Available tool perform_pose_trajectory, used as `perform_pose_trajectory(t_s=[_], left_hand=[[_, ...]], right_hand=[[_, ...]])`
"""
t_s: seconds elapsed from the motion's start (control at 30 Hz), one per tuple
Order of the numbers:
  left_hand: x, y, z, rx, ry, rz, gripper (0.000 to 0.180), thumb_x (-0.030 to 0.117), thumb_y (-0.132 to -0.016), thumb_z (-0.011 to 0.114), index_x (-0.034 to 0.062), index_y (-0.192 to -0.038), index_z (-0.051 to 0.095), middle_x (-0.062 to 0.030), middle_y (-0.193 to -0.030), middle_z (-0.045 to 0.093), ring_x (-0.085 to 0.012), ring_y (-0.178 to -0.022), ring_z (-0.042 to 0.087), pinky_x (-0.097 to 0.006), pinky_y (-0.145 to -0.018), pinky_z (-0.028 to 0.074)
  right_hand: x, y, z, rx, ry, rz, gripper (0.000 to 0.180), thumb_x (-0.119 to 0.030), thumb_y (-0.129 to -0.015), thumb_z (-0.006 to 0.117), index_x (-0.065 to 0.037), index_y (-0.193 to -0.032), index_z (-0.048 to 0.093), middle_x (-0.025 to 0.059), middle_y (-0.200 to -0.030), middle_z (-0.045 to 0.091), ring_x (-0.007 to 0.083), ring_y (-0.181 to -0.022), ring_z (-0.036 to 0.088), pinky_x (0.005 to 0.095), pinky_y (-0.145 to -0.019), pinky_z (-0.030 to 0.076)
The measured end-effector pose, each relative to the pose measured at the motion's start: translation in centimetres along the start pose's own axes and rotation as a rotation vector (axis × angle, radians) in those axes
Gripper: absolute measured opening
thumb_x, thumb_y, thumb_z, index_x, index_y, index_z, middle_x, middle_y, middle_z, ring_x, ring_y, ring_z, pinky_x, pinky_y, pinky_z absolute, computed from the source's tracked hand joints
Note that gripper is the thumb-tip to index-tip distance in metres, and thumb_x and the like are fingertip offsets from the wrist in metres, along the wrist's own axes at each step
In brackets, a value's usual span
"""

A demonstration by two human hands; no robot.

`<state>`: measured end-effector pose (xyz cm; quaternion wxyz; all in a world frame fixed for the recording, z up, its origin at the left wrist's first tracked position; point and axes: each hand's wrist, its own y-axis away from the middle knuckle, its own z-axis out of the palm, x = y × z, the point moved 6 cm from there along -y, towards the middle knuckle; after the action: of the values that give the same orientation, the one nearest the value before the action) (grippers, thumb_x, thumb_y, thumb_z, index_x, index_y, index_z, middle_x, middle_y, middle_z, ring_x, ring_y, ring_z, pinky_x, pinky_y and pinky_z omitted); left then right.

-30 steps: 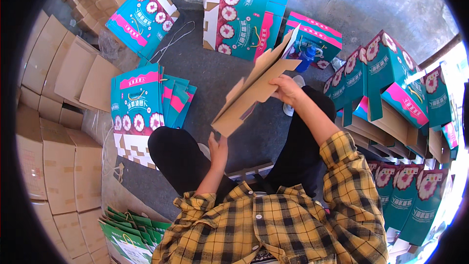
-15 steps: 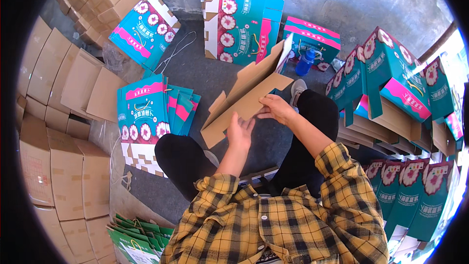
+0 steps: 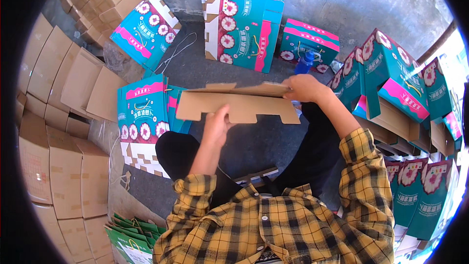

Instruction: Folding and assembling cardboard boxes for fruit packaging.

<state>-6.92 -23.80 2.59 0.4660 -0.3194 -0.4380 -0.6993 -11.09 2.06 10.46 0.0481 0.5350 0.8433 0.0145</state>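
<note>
A partly unfolded cardboard gift box (image 3: 239,107) hangs in front of me above my lap, its plain brown side and notched flaps toward me. My left hand (image 3: 215,126) pinches its lower edge left of the middle, thumb on the brown face. At the upper right corner, my right hand (image 3: 308,89) has its fingers closed round the box's end; some fingertips are hidden behind the board. Just beyond that hand stands a blue spray bottle (image 3: 305,62). An upright teal and pink gift box (image 3: 310,41) is behind the bottle.
Flat teal boxes lean in stacks at the wall (image 3: 242,24), far left (image 3: 145,29) and left of my knee (image 3: 142,112). Made-up teal boxes (image 3: 391,78) pile up at right. Brown cartons (image 3: 66,176) line the left; green bags (image 3: 132,237) sit near left. A white cord (image 3: 178,51) crosses the floor.
The box has turned from a steep slant to nearly level, its brown face now toward me. My right hand has moved up and right to its end; my left hand has shifted left.
</note>
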Motion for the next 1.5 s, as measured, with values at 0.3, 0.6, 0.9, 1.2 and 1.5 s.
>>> perform_pose_trajectory(t_s=[0.3, 0.6, 0.9, 1.2, 1.5], left_hand=[[6.6, -0.6, -4.6, 0.077, -0.188, 0.109, 0.066, 0.056, -0.094, 0.042, -0.0028, -0.122, 0.051, -0.0150, -0.108, 0.063, -0.0222, -0.089, 0.064, -0.032, -0.074, 0.050], [-1.6, 4.6, 2.3, -0.095, -0.902, 0.563, 0.106, 0.039, -0.071, 0.079, -0.0030, -0.146, 0.018, -0.0251, -0.144, 0.030, -0.0351, -0.132, 0.036, -0.044, -0.107, 0.031], [-2.5, 2.6, 4.8, 0.144, -1.009, 0.656, 0.070, 0.007, -0.083, 0.056, -0.0060, -0.142, 0.020, -0.0306, -0.139, 0.033, -0.0438, -0.128, 0.037, -0.045, -0.103, 0.037], [-2.0, 5.7, 0.3, 0.046, -1.123, 0.670, 0.059, -0.002, -0.084, 0.046, 0.0006, -0.141, 0.031, -0.0273, -0.140, 0.035, -0.0417, -0.130, 0.037, -0.043, -0.105, 0.036], [-0.9, 7.2, 1.1, -0.149, -1.371, 0.685, 0.070, 0.006, -0.072, 0.069, 0.0121, -0.137, 0.043, -0.0234, -0.142, 0.036, -0.0392, -0.130, 0.038, -0.045, -0.106, 0.034]], right_hand=[[-6.8, -0.3, -1.1, -0.435, -0.395, -0.093, 0.038, -0.031, -0.082, 0.057, 0.004, -0.094, 0.064, 0.0227, -0.084, 0.065, 0.0358, -0.082, 0.064, 0.0421, -0.073, 0.048], [-6.2, -1.0, 4.0, -0.380, -0.781, 0.130, 0.036, -0.032, -0.084, 0.058, 0.002, -0.089, 0.066, 0.0125, -0.075, 0.065, 0.0219, -0.069, 0.063, 0.0357, -0.062, 0.048], [-7.1, -1.7, 8.7, -0.334, -0.859, 0.175, 0.037, -0.030, -0.081, 0.057, 0.005, -0.086, 0.066, 0.0153, -0.074, 0.065, 0.0254, -0.065, 0.064, 0.0364, -0.061, 0.051], [0.2, -2.9, 8.0, -0.216, -0.896, 0.326, 0.029, -0.026, -0.083, 0.058, -0.002, -0.096, 0.066, 0.0054, -0.077, 0.064, 0.0149, -0.066, 0.061, 0.0286, -0.055, 0.049], [0.4, -6.6, 8.1, -0.210, -0.946, 0.341, 0.027, -0.025, -0.081, 0.057, 0.000, -0.089, 0.067, 0.0039, -0.076, 0.063, 0.0145, -0.066, 0.059, 0.0293, -0.055, 0.047]])
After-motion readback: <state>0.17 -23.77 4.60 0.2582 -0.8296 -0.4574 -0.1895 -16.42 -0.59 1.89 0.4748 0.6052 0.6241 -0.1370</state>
